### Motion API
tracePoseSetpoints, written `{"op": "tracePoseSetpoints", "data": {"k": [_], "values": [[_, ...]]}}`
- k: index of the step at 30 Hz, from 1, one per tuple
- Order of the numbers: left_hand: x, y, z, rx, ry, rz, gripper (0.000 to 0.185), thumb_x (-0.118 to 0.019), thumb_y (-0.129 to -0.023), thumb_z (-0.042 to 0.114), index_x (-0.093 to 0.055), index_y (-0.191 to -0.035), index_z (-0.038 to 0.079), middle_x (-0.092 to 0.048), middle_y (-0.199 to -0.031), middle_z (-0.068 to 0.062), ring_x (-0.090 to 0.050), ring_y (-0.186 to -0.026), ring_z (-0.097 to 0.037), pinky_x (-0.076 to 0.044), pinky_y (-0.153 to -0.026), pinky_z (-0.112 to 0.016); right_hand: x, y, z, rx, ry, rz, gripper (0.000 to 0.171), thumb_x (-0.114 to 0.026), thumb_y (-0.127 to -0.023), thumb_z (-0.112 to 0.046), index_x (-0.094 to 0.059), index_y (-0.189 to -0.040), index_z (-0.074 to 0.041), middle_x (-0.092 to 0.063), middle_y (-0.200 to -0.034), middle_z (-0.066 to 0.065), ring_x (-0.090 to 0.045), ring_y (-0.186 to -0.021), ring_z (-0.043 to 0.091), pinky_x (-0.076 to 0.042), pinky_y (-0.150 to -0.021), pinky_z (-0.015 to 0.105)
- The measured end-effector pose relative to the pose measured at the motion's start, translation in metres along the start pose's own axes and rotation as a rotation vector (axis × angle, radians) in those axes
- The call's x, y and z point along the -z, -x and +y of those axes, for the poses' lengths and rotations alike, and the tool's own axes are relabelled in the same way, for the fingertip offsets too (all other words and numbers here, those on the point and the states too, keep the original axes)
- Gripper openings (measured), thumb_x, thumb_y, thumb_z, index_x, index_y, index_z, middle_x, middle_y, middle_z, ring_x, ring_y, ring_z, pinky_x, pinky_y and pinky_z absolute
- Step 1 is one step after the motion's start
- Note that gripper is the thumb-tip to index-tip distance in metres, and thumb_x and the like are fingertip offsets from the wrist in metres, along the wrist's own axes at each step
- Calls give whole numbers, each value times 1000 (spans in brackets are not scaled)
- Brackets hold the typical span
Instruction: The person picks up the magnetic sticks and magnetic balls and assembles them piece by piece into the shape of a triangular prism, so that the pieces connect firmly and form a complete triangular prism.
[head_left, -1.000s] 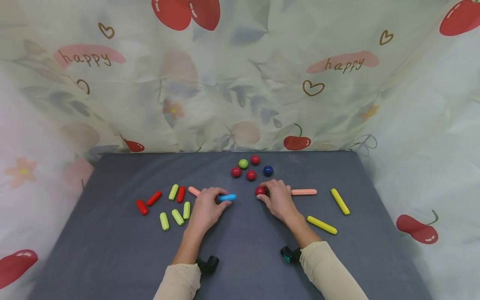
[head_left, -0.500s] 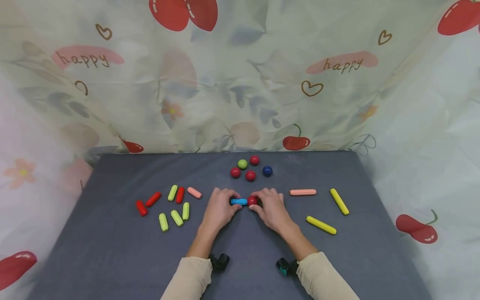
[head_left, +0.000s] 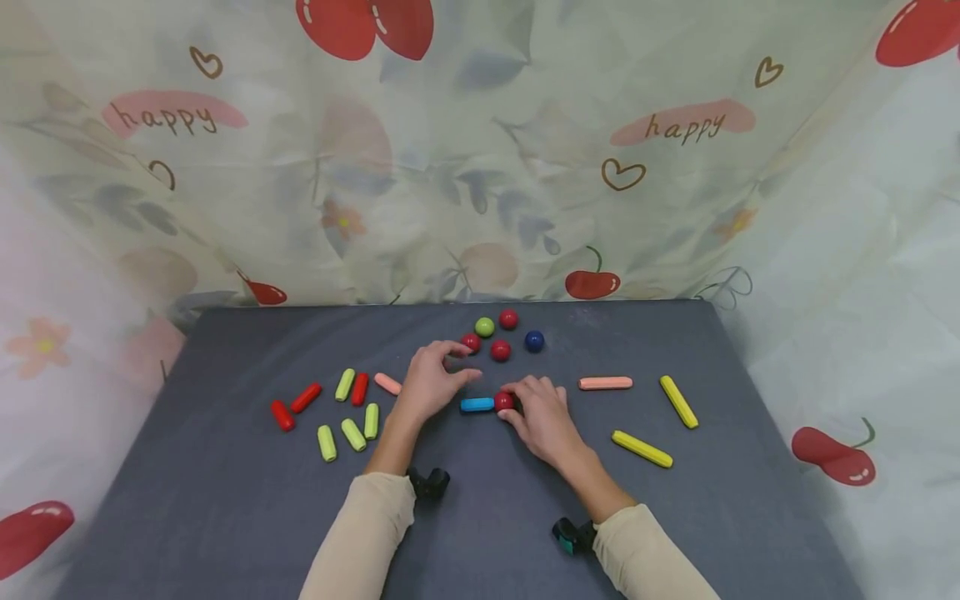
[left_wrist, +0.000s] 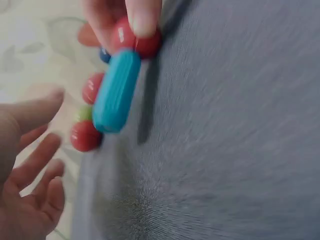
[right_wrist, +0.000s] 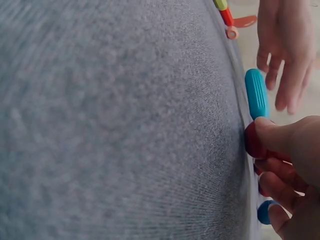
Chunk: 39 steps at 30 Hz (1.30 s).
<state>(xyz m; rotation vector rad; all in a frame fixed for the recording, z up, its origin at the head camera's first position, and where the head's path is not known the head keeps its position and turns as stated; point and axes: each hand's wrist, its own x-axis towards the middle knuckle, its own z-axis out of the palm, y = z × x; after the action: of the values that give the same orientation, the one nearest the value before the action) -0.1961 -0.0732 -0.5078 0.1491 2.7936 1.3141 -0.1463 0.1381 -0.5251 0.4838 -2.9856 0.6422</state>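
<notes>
Head view: right hand (head_left: 542,417) pinches red ball (head_left: 503,402) at frame centre, ball touching right end of blue stick (head_left: 477,405) on grey mat (head_left: 225,500). Left hand (head_left: 427,385) hovers above-left of stick, fingers relaxed, holding nothing. Advice: keep ball pressed square to stick end, steady, no rolling. Half second earlier left hand held stick; now released, moved toward ball cluster (head_left: 500,350).

Left wrist view: blue stick (left_wrist: 116,91) upper left, red ball (left_wrist: 137,42) under fingertip (left_wrist: 144,17); blurred.

Right wrist view: fingers (right_wrist: 280,142) curl round red ball (right_wrist: 254,142), right edge.
</notes>
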Motion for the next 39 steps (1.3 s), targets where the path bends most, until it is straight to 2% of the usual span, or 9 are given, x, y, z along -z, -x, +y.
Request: {"op": "tracePoseSetpoints", "data": {"k": [4, 8, 11, 16, 19, 24, 31, 35, 39], "values": [[-4, -29, -5, 6, -29, 47, 50, -82, -87, 35, -67, -132, 18, -64, -129, -6, -59, -103, -25, -53, -90, -42, 1, -1, 1, -9, 12, -4, 45, -78, -89, -35, -69, -128, -15, -68, -113, 4, -54, -101, 22, -37, -86, 36], [-14, -46, -10, 15, -78, 50, 54, -82, -87, 36, -65, -135, 18, -64, -130, -8, -58, -115, -29, -50, -101, -46, 1, 0, 1, -10, 6, -7, 45, -79, -89, -35, -69, -128, -15, -68, -113, 4, -54, -100, 22, -37, -85, 35], [-16, -49, -12, 25, -108, 39, 53, -82, -87, 37, -65, -134, 17, -65, -129, -9, -57, -119, -31, -48, -104, -48, 0, 0, -1, 1, -9, -8, 45, -78, -89, -35, -69, -128, -15, -67, -112, 4, -54, -98, 21, -36, -83, 34], [-14, -46, -15, 28, -110, 35, 45, -80, -89, 32, -68, -129, 16, -66, -124, -9, -61, -107, -27, -52, -96, -45, -1, -1, -3, 7, -11, -8, 45, -77, -90, -35, -69, -129, -15, -66, -110, 3, -53, -97, 20, -36, -83, 34], [-11, -39, -17, 24, -93, 40, 41, -81, -89, 30, -70, -126, 17, -66, -117, -7, -61, -98, -24, -52, -88, -41, 0, -1, -2, 0, -14, -10, 44, -77, -90, -35, -69, -129, -15, -66, -110, 3, -53, -97, 20, -36, -83, 34], [-1, -14, -19, 29, -89, 28, 38, -82, -88, 29, -71, -123, 19, -65, -108, -4, -57, -90, -21, -49, -80, -36, -1, 0, -1, -34, -26, -12, 44, -78, -90, -35, -69, -129, -17, -67, -111, 2, -54, -99, 19, -35, -83, 33], [13, 30, -22, 54, -103, 30, 38, -84, -86, 23, -73, -122, 19, -66, -107, -4, -56, -90, -20, -49, -80, -37, -2, 1, -1, -28, -49, -11, 43, -77, -91, -33, -68, -129, -16, -67, -113, 4, -55, -99, 21, -34, -81, 33], [12, 51, -19, 60, -100, 21, 39, -86, -84, 23, -74, -121, 20, -69, -111, -3, -60, -93, -19, -54, -83, -38, -2, 3, -3, -31, -37, 0, 43, -78, -90, -34, -69, -128, -16, -67, -113, 2, -55, -99, 20, -34, -81, 32], [7, 64, -18, 72, -103, 17, 39, -87, -82, 21, -74, -119, 20, -70, -110, -2, -63, -93, -17, -56, -84, -39, -3, 9, -5, -14, -42, -3, 43, -78, -90, -35, -69, -127, -16, -68, -112, 2, -55, -97, 19, -34, -80, 33]]}}
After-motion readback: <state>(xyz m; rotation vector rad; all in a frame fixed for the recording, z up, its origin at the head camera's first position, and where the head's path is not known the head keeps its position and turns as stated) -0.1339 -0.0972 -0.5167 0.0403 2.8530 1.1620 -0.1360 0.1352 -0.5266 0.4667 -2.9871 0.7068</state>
